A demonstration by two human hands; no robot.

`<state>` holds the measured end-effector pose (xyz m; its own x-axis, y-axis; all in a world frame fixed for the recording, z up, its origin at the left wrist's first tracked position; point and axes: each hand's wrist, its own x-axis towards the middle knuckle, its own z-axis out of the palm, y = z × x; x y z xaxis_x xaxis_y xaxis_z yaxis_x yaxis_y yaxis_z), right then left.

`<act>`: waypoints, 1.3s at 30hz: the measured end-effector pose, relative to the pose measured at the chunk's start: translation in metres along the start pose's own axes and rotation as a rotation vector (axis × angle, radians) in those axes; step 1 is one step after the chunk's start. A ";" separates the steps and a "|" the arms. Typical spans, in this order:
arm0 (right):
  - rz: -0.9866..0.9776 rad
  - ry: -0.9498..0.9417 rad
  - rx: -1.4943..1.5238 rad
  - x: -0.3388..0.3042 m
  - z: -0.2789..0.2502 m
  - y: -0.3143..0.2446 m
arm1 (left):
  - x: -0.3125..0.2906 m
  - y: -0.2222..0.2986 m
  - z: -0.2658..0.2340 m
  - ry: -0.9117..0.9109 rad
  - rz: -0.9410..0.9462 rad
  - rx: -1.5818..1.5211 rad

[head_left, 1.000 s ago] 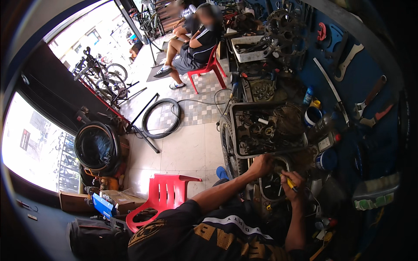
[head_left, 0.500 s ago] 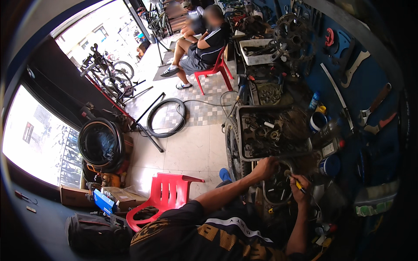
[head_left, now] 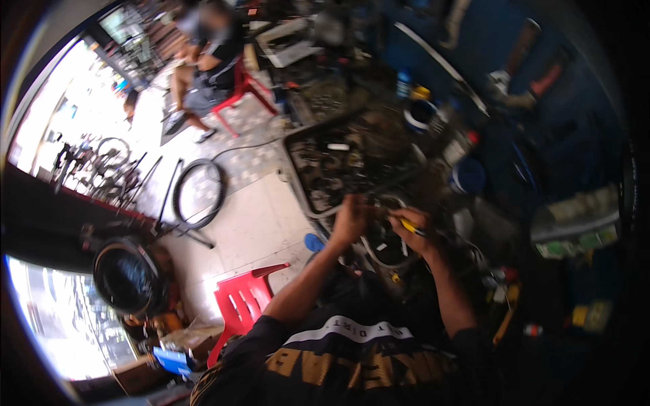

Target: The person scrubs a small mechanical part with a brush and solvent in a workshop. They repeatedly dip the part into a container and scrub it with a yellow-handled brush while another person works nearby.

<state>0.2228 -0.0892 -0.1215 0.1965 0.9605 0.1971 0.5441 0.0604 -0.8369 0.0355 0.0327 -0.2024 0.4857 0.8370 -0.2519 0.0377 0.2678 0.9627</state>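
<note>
Both my hands work close together over a small rounded tray on the bench, which holds dark loose parts. My right hand is closed around a slim tool with a yellow and black handle; motion blur hides its tip's kind. The tool points left, toward my other hand. My left hand has its fingers curled together at the near edge of a large grey tray. Whatever lies in those fingers is too dark and smeared to make out. Greasy parts and a small white cylinder fill the large tray.
Blue-lidded tubs and bottles stand along the bench's right side, below wall-hung tools. A red plastic chair is on my left. A tyre lies on the floor. Farther off, a person sits on another red chair.
My view has swung to the right and tilted, shifting the bench leftward in the picture. My right hand still grips the yellow-handled tool, and my hands remain close together.
</note>
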 end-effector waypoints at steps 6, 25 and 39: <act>-0.052 -0.037 0.090 -0.002 -0.011 -0.005 | -0.009 0.031 -0.003 -0.052 0.081 0.443; -0.066 -0.009 -0.007 -0.008 -0.027 0.012 | -0.014 0.061 0.010 -0.035 -0.017 0.299; -0.106 0.139 0.102 0.015 0.014 -0.007 | -0.009 0.056 0.007 -0.126 0.076 0.487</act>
<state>0.2104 -0.0718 -0.1196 0.2573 0.9009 0.3494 0.4832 0.1932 -0.8539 0.0393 0.0365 -0.1459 0.6035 0.7733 -0.1944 0.3867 -0.0706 0.9195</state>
